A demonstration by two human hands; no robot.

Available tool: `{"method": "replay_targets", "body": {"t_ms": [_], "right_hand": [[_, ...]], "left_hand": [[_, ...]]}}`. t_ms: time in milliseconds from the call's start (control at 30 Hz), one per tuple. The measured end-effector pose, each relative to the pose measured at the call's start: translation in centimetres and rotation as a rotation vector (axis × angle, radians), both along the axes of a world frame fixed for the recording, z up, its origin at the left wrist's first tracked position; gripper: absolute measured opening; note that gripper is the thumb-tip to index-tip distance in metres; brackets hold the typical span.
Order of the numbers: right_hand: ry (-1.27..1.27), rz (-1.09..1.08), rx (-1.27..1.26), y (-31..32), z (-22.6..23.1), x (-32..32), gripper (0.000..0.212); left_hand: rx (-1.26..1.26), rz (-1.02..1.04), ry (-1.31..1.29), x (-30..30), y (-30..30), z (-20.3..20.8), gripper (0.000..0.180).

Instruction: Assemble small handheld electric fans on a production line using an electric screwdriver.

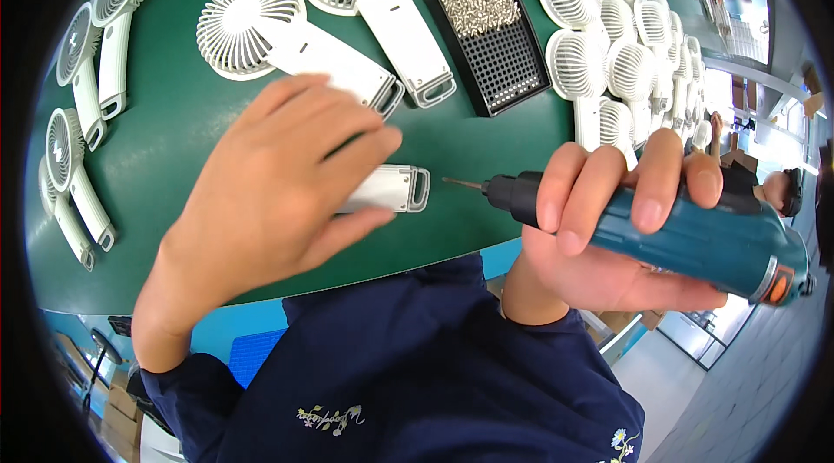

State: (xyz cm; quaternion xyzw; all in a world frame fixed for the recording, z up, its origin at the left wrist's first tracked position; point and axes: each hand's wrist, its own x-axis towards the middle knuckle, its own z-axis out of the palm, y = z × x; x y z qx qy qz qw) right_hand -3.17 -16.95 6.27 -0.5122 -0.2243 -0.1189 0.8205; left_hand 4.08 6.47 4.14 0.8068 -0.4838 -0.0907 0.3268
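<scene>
My right hand (608,237) is wrapped round a teal and black electric screwdriver (686,237), its thin bit pointing left. Just left of the bit's tip lies the end of a white handheld fan's handle (395,188), with a grey loop. My left hand (278,176), slightly blurred, bends over this handle, thumb on the near side and fingers on the far side; the rest of the fan is hidden beneath it. Beyond that hand lie two more white handheld fans, one (326,59) by the fingers and another (404,42) farther right.
A black tray (499,59) holds a heap of small metal screws above a grid of holes, a few of them filled. Many white fans (578,63) crowd the right side of the green table (174,133). Several others (65,150) line the left edge. People are in the right background.
</scene>
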Motion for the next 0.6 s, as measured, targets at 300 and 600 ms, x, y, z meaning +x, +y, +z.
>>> {"method": "replay_targets", "body": {"t_ms": [300, 600], "right_hand": [[-0.020, -0.029, -0.031, 1.7, -0.5, -1.0, 0.058], [-0.057, -0.014, -0.045, 2.8, -1.2, -0.3, 0.071]], "left_hand": [[0.052, -0.003, -0.109, -1.6, 0.1, -2.1, 0.038], [0.070, -0.008, -0.105, -1.5, 0.2, -2.0, 0.039]]}}
